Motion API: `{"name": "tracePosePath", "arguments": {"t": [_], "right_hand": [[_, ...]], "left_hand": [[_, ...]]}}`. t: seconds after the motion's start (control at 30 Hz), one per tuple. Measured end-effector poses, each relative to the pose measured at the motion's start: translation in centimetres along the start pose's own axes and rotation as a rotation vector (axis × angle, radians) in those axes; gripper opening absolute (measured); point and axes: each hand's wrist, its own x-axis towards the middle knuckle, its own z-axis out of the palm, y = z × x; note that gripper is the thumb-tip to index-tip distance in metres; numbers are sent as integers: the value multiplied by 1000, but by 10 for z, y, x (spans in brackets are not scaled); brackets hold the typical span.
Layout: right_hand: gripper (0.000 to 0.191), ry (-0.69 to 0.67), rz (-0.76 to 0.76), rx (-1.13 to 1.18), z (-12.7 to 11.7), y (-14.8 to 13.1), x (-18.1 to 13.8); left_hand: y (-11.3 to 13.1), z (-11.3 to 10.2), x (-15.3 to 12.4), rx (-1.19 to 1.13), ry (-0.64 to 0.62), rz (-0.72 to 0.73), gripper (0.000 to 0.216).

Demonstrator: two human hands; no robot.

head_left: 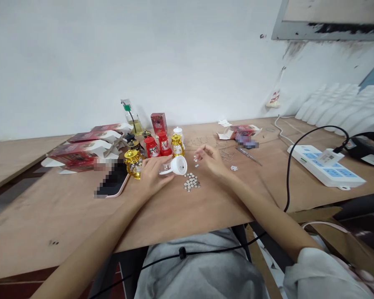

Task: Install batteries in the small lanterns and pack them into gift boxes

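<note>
The left hand is wrapped around a small white lantern, holding it tipped on its side just above the wooden table, with its round base facing the right hand. The right hand hovers just beside it, fingers loosely curled with the fingertips pinched near each other; can't really tell if there's anything tiny between them, it's too small to make out.

Right below the two hands sits a little pile of button batteries on the table, close to the lantern but not touching it. Behind the left hand there's a cluster of mini lanterns: a gold one just beside the knuckles, a couple of red ones, and another gold one. Red boxes are stacked off to the left, and a phone lies flat near them. Over on the right is a white power strip with a black cable plugged in, well apart from the hands. A screwdriver lies past the right hand.
</note>
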Motion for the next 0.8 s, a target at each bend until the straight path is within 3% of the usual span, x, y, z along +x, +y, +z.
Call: {"name": "tracePosePath", "arguments": {"t": [0.1,0.23,0.33,0.47,0.57,0.73,0.8], "right_hand": [[31,87,107,-356,-15,7,7],[11,24,284,-736,-31,11,9],[15,-4,312,-787,-41,4,8],[38,-221,422,-869,-58,-9,7],[42,-331,538,-1038,-68,-12,8],[37,-192,504,-1091,-74,-10,10],[33,-200,485,-1080,-72,-9,10]], "left_hand": [[1,-2,2,51,32,-119,46],[5,-2,3,71,47,-174,48],[9,-1,3,33,47,-181,45],[10,-1,4,-31,94,-201,41],[8,0,4,-46,90,-231,40],[8,0,3,-129,53,-307,47],[9,-1,3,-166,36,-348,54]]}}
